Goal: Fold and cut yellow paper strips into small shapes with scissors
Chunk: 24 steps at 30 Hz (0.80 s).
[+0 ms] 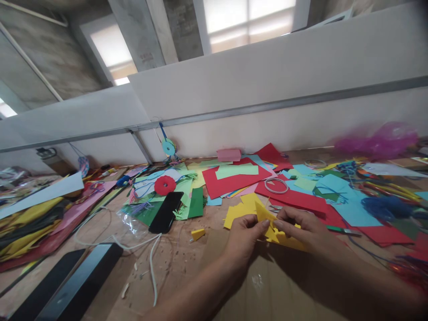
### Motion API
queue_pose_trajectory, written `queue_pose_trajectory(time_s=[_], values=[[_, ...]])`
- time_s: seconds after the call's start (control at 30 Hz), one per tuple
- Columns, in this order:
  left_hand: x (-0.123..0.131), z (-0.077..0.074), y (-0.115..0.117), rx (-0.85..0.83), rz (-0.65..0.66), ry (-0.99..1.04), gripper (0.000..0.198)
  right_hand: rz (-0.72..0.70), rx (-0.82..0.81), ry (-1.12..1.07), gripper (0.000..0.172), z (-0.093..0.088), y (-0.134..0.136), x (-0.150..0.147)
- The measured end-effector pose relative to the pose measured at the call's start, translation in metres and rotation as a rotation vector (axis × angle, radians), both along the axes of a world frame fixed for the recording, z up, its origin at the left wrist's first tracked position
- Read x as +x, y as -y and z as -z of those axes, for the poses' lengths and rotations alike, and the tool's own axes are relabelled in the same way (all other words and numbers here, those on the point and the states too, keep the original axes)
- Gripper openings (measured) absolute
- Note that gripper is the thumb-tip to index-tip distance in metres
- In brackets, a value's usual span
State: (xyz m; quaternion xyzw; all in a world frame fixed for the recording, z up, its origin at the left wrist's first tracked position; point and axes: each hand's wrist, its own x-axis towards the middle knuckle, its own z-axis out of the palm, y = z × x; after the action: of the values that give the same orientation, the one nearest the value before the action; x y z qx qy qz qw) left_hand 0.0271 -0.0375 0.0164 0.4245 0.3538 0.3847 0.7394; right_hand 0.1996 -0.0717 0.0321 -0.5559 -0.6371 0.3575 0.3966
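Both my hands meet over a brown cardboard sheet (pixel 267 285) at the table's front. My left hand (pixel 245 234) pinches a folded yellow paper piece (pixel 264 214) between thumb and fingers. My right hand (pixel 301 227) grips the same yellow piece from the right, fingers closed on it. More yellow paper (pixel 236 211) lies flat just behind the hands. A small yellow scrap (pixel 198 233) sits to the left on the wooden table (pixel 174 263).
Red paper sheets (pixel 234 183), green and blue sheets cover the table behind. A black phone (pixel 166 212), a red paper flower (pixel 165 185), a tape ring (pixel 276 185), white cord (pixel 152 263), scissors (pixel 341 230) and a black box (pixel 76 285) lie around. A white partition wall (pixel 267 89) backs the table.
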Motion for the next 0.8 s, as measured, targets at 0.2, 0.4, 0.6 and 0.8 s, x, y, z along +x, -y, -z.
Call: queue_pose_trajectory(time_s=[0.2,0.4,0.6,0.8], values=[[-0.001,0.0,-0.003,0.003,0.013,0.0,0.048,0.019,-0.01,-0.05,0.032,0.004,0.001,0.001],[0.0,-0.005,-0.003,0.004,0.025,0.051,0.047,0.094,0.053,0.04,0.034,0.008,0.0,0.004],[-0.001,-0.004,-0.005,-0.033,-0.011,0.045,0.045,0.069,0.164,0.012,0.019,0.01,-0.001,0.006],[-0.003,-0.001,-0.006,-0.081,0.013,0.09,0.048,-0.132,0.343,0.177,0.014,-0.002,0.0,0.007]])
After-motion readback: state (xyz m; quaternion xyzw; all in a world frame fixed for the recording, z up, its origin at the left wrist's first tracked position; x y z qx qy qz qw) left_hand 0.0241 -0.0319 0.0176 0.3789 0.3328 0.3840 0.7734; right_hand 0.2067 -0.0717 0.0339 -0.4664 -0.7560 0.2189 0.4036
